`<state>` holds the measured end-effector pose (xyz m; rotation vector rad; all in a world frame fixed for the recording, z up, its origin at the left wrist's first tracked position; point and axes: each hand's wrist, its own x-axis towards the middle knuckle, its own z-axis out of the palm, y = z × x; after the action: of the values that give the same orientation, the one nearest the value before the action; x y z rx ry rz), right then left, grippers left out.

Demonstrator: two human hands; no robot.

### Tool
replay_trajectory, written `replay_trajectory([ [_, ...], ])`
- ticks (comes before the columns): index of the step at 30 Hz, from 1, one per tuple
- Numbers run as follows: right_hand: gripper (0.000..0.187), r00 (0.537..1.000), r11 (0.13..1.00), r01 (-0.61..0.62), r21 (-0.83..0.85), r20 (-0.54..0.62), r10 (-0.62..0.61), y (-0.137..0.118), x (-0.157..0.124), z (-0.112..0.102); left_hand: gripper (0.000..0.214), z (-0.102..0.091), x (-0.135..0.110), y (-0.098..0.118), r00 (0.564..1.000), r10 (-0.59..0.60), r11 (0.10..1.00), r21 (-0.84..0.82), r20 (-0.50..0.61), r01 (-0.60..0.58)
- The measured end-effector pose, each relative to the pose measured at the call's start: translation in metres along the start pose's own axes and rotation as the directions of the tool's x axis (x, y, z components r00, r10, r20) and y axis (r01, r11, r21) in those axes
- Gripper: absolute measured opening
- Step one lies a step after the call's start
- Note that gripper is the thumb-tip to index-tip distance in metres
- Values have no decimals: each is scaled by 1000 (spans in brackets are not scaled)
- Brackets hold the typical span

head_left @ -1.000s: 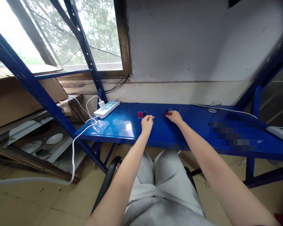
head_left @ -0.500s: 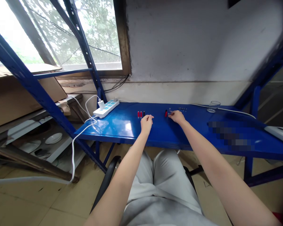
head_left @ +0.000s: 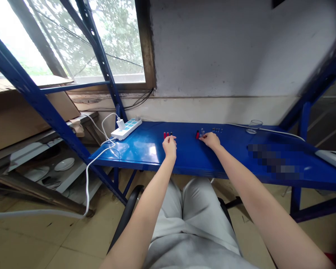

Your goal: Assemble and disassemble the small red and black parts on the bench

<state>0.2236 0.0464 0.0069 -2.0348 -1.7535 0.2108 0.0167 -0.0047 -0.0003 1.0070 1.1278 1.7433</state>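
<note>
My left hand point(head_left: 170, 147) is over the blue tabletop with its fingers curled together, just in front of two small red tubes point(head_left: 166, 134) and a small black one point(head_left: 171, 133). It partly covers them, and anything in its fingertips is too small to make out. Farther right, my right hand point(head_left: 211, 140) pinches low at the table beside several small clear pieces point(head_left: 202, 130). Its fingertips hide what they pinch. A red tube with a black top point(head_left: 197, 135) stands upright just left of those fingertips.
Behind my right hand lie several tiny shiny parts point(head_left: 217, 130). A clear glass point(head_left: 254, 127) stands at the back right. To the left is a white power strip point(head_left: 126, 129) with its cord hanging over the edge. A blurred dark patch point(head_left: 274, 161) covers the right front.
My left hand has shifted slightly left, in front of the red tubes, its fingers now pointing more away from me. The right hand has stayed nearly in place by the clear pieces.
</note>
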Motion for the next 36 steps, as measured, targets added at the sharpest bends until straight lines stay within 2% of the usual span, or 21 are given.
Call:
replay_trajectory([
  [5,26,998,998,10,-55,69,-6,1,-3,-12,18,-2,1,9,983,-78,991,-122,-163,59],
  [11,21,993,989,119,-83,4,-119,-19,-21,-27,18,-2,1,12,973,-115,975,-210,-201,72],
  [13,19,977,977,211,-11,2,-211,-34,-27,-26,19,-2,1,12,972,-116,971,-230,-205,67],
  [16,21,913,896,394,202,25,-407,-61,-33,-12,19,-2,1,11,970,-110,966,-255,-215,53],
  [19,33,879,828,422,368,57,-474,-84,-34,9,19,-1,2,10,969,-105,963,-267,-225,43],
  [22,39,888,808,397,436,41,-459,-100,-31,31,19,-1,3,9,967,-110,962,-270,-228,45],
  [27,40,934,835,316,451,5,-356,-113,-23,55,18,-1,2,8,971,-86,968,-251,-221,28],
  [36,30,948,892,300,339,0,-319,-123,-20,66,20,-1,3,6,971,-90,968,-251,-222,33],
])
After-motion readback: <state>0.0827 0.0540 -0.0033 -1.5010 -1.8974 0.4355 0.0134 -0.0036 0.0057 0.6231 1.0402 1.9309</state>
